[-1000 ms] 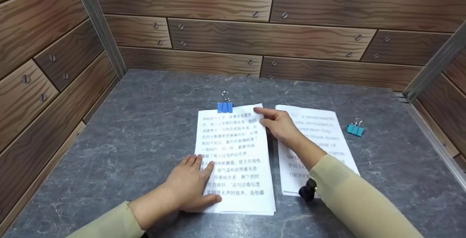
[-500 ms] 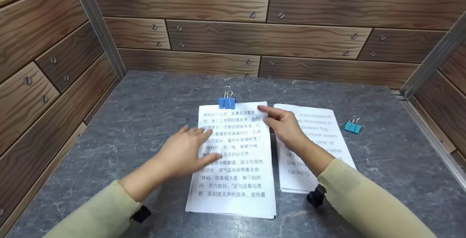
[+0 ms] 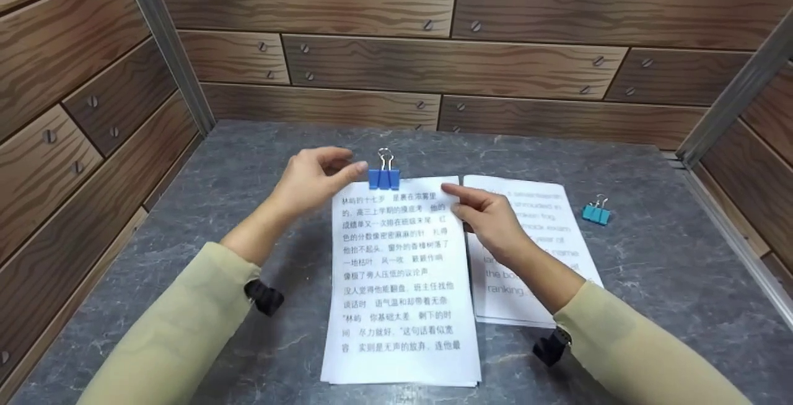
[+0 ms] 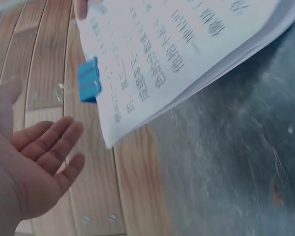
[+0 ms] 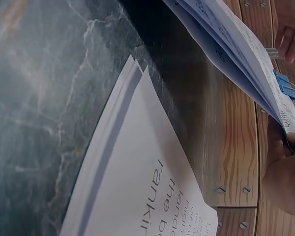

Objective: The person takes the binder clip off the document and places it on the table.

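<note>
While clipped, paper stack (image 3: pixel 399 281) runs lengthwise away.

Grey marbled table (image 3: pixel 248 163), two white paper stacks (image 3: pixel 403 281) (image 3: pixel 545 231) side by side, teal binder clip (image 3: pixel 596 213) at right

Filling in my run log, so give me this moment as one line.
left hand: open, beside blue clip | right hand: pinches top corner of left paper stack | clip: on stack's top edge

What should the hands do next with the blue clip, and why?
Probably the left hand should pinch the blue clip: its fingers hover open just beside it, not gripping, while the right hand lifts the paper stack's top corner.
</note>
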Available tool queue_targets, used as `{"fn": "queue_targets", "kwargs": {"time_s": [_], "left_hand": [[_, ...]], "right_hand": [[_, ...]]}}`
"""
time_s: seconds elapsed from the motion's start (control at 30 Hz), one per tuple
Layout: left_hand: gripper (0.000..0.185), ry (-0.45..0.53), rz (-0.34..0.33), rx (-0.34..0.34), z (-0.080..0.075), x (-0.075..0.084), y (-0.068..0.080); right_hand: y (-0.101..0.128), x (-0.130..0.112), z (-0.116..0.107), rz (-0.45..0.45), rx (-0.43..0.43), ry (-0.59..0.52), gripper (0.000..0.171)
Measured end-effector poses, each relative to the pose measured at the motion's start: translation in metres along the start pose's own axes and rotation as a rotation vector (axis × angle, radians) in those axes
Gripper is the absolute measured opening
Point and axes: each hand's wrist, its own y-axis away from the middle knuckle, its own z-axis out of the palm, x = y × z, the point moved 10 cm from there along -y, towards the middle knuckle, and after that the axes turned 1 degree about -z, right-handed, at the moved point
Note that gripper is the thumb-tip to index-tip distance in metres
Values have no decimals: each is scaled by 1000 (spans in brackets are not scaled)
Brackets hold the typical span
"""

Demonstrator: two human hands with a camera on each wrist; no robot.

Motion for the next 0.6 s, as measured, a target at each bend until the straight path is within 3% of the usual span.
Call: {"fn": "queue_targets", "kwargs": {"time_s": [0.13,0.4,0.6], "left_hand": [[60,183,-63,-50,6,-14,-14],[66,422,-166,-211,33,-27,-31],[62,511,-214,-303,51,-30,-34]], "right_hand": [[5,-2,1,-10,-11,-4,40],[12,-5,4,-13,-25,-29,40],[17,-6,7,2,-50,-51,41]]}}
